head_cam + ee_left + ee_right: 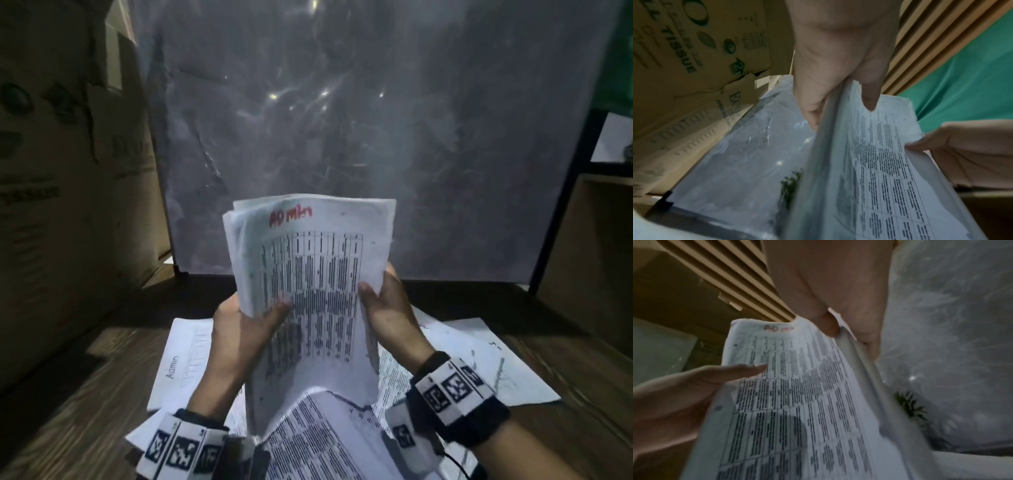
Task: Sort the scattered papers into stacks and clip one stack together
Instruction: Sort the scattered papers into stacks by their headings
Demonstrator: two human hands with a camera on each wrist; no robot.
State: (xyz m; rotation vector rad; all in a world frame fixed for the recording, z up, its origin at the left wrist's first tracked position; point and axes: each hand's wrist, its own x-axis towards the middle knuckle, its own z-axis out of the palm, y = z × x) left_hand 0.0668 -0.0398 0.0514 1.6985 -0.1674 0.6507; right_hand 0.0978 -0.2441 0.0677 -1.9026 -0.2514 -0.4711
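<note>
I hold a stack of printed papers (308, 274) upright above the table, its top sheet a table of text with red handwriting at the top. My left hand (246, 325) grips the stack's left edge, thumb on the front sheet. My right hand (387, 308) grips the right edge, thumb in front and fingers behind. The left wrist view shows the stack (879, 170) edge-on under my left hand (838, 65), and the right wrist view shows the papers (793, 394) pinched by my right hand (838, 305). More loose papers (185, 359) lie scattered on the table below. No clip shows.
A wooden table (68, 411) carries the scattered sheets (479, 359). A grey plastic-covered panel (342, 120) stands upright at the table's back. Cardboard boxes (61, 171) are piled on the left, and a wooden shelf unit (596, 240) stands on the right.
</note>
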